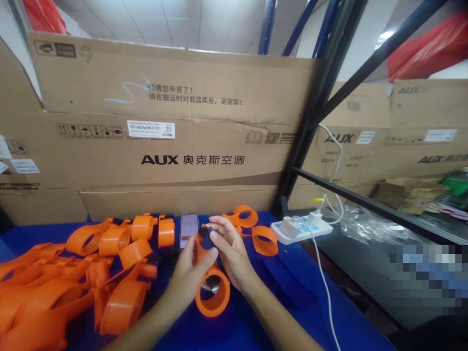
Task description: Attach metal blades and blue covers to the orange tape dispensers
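An orange plastic tape dispenser (214,297) is held up over the blue tabletop, its round ring facing me. My left hand (192,265) grips its narrow end from the left, thumb laid across. My right hand (228,248) pinches a small dark blue piece (208,239) at the far end, beside a black part (202,232). The fingers partly hide how these pieces meet. More orange dispensers (126,300) lie heaped to the left, and several stand in a row behind them (115,239). A few others (265,240) are just beyond my right hand.
A phone (189,229) lies behind my hands. To the right, a white power strip (302,228) carries plugs and a trailing white cable (323,287). Cardboard panels (183,112) wall off the back, and a black metal frame (314,112) rises at the right.
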Demonstrator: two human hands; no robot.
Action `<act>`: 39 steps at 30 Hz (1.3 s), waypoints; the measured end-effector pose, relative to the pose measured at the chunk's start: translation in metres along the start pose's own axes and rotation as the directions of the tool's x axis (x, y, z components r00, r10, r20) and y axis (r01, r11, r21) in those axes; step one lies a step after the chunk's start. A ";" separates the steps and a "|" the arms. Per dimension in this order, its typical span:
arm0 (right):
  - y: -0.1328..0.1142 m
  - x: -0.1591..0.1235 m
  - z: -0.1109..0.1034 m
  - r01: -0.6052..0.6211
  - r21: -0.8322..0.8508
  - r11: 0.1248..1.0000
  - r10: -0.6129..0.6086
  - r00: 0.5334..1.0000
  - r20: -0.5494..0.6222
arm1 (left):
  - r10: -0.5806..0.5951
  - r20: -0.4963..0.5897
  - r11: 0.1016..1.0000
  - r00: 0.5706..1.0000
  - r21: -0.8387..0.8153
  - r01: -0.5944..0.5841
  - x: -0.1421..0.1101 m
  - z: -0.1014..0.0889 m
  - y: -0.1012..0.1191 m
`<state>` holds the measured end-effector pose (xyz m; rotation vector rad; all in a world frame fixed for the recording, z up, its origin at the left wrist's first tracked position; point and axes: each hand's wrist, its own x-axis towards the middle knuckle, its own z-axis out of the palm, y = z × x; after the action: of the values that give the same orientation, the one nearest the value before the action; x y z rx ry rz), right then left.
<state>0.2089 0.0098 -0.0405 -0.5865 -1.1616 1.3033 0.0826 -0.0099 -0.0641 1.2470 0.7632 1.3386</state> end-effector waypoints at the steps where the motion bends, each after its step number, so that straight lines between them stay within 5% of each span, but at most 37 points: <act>1: 0.002 0.000 -0.001 0.011 -0.039 0.999 -0.010 1.000 0.019 | 0.024 -0.023 1.000 0.999 0.014 -0.024 0.000 -0.003 -0.001; 12: -0.008 0.005 -0.016 0.054 -0.174 0.983 -0.007 0.966 0.260 | 0.116 -0.066 0.993 0.991 0.043 -0.113 -0.008 -0.015 0.002; 27: 0.005 0.005 -0.012 0.070 -0.211 0.975 -0.024 0.977 0.211 | 0.066 -0.085 0.995 0.994 0.084 -0.059 -0.005 -0.020 0.001; 39: -0.001 0.004 -0.015 0.031 -0.237 0.971 0.035 0.963 0.269 | -0.054 -0.169 0.992 0.984 -0.125 0.033 -0.009 -0.016 -0.003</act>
<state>0.2220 0.0168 -0.0441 -0.5947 -1.5607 1.2817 0.0671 -0.0148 -0.0727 1.0224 0.8119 1.4486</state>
